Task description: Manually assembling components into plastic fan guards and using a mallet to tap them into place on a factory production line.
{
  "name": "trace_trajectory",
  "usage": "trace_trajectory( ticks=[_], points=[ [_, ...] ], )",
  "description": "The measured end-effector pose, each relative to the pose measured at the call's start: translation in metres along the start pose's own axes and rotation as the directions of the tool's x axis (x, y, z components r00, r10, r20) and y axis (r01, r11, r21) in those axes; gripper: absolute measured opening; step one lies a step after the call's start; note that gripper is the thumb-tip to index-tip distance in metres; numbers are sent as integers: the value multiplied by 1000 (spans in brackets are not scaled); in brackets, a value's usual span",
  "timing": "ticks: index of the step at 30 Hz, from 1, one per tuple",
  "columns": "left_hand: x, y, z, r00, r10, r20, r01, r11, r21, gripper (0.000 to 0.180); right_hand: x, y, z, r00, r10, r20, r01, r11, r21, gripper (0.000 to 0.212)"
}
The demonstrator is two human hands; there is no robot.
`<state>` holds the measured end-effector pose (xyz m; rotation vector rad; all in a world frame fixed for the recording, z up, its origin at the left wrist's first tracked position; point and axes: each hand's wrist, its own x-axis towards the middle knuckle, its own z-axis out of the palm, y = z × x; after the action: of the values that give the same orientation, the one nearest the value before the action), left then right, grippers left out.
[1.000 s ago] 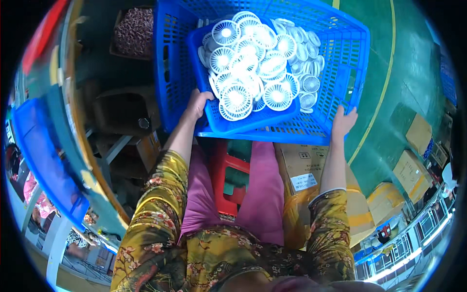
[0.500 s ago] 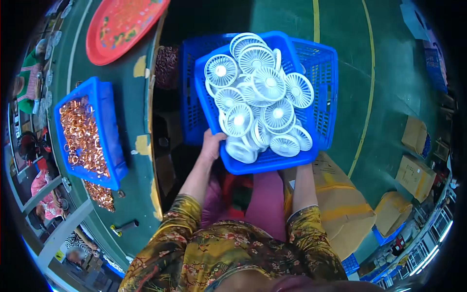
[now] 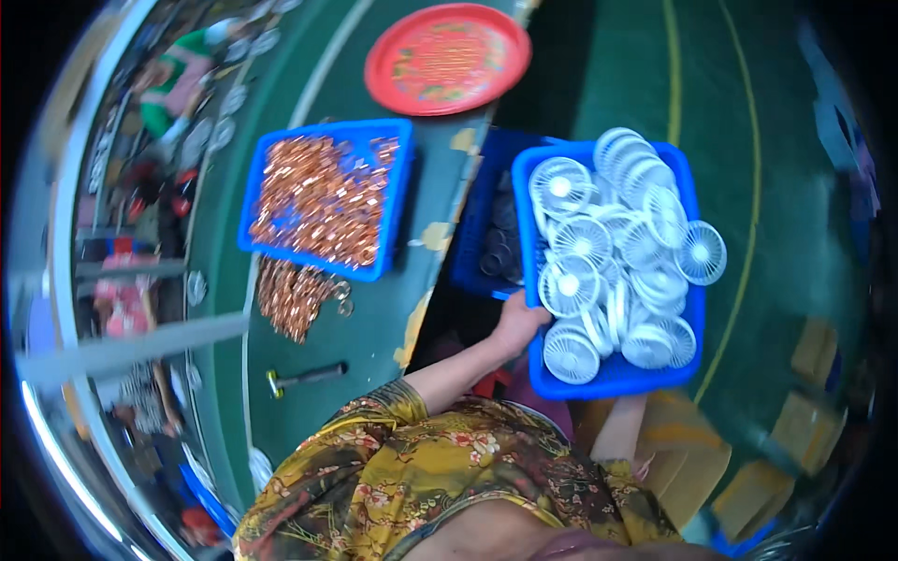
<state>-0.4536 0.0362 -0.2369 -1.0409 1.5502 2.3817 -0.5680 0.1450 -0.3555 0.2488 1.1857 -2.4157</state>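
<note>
A blue plastic basket [image 3: 619, 383] is held in front of me, heaped with round white slotted covers [image 3: 580, 241] like fan grilles. My left hand [image 3: 524, 320] grips its left rim, thumb over the edge. From below, my right arm reaches under the near side; my right hand [image 3: 628, 411] is mostly hidden beneath the basket, fingers out of sight. One white cover leans out past the right rim. Behind and to the left stands another blue basket [image 3: 472, 266], in shadow, with round pieces inside.
The green table [image 3: 393, 323] at left holds a blue tray [image 3: 399, 201] of copper-coloured rings, a loose ring pile [image 3: 292, 304], a hammer-like tool [image 3: 313, 376] and a red round tray [image 3: 449, 56]. Cardboard boxes [image 3: 669, 449] stand at right. People sit beyond the table.
My view has swung left, so the table shows more fully. The held basket has moved away from the lower blue basket it was over, which now shows at its left.
</note>
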Motion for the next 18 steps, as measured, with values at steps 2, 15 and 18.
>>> trace_trajectory(
  ticks=[2,15,18],
  points=[
    [-16,4,1,996,89,-9,-88,995,42,36,14,21,35,988,49,146,-45,999,-30,49],
    [-309,89,51,854,366,-371,-433,894,-115,47,-187,0,178,627,281,727,-17,938,-347,42],
    [-386,81,66,760,347,-550,-560,778,-283,49,-230,-57,188,577,255,776,136,907,-399,41]
  ],
)
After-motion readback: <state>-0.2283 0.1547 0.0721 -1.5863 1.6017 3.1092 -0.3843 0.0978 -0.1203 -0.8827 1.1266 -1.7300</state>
